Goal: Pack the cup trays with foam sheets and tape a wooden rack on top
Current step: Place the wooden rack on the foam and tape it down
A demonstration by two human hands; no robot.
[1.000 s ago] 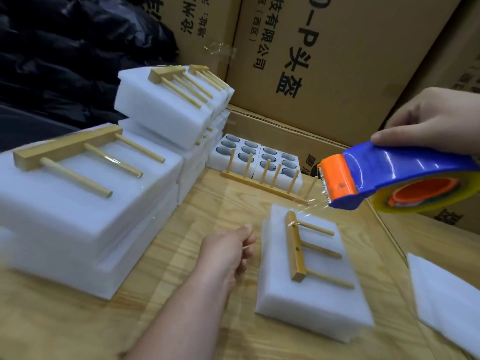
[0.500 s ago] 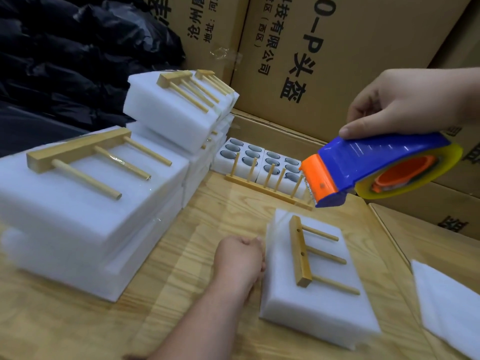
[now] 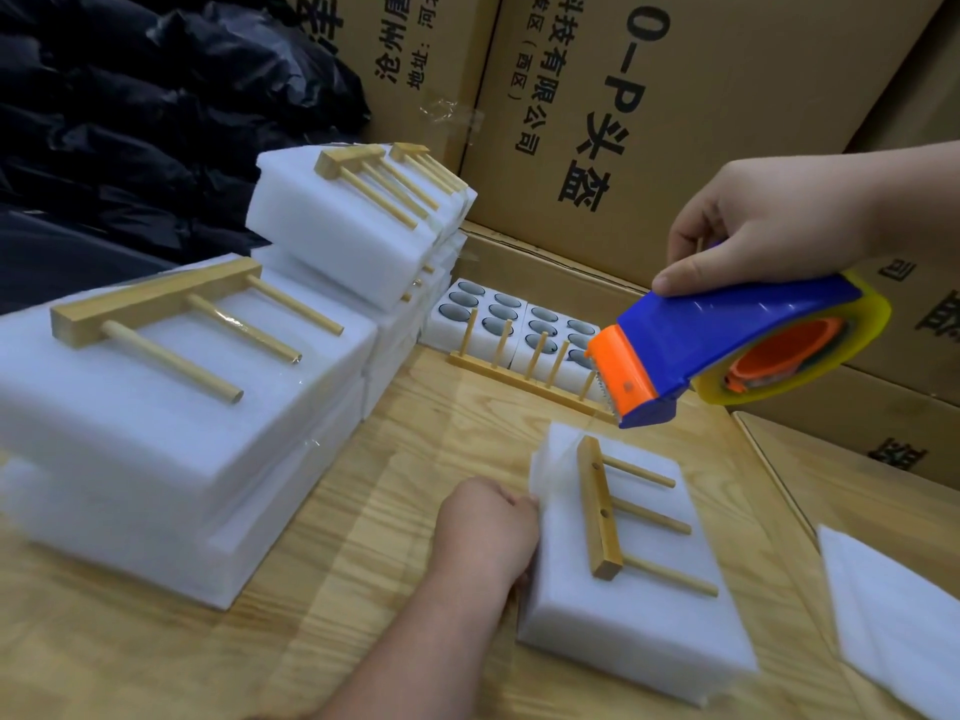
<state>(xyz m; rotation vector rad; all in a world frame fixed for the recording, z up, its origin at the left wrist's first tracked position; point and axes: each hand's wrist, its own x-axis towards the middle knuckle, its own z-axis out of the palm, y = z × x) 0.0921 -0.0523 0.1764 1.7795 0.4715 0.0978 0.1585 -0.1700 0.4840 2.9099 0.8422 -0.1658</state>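
A white foam-wrapped pack (image 3: 644, 605) lies on the wooden table with a wooden rack (image 3: 602, 506) flat on top, pegs pointing right. My left hand (image 3: 488, 532) presses against the pack's left side with curled fingers; what they hold is hidden. My right hand (image 3: 769, 226) grips a blue and orange tape dispenser (image 3: 727, 350) in the air, just above the pack's far end. A thin strip of clear tape runs from its orange mouth down toward the pack's far left corner.
Finished foam packs with racks (image 3: 171, 407) are stacked at the left, more of them (image 3: 353, 220) behind. Cup trays (image 3: 509, 324) with an upright rack (image 3: 524, 376) stand at the back. Loose foam sheets (image 3: 893, 615) lie at the right. Cardboard boxes (image 3: 623, 122) wall the back.
My left hand has moved right and come against the pack's left side. The dispenser has moved left and down toward the pack's far end.
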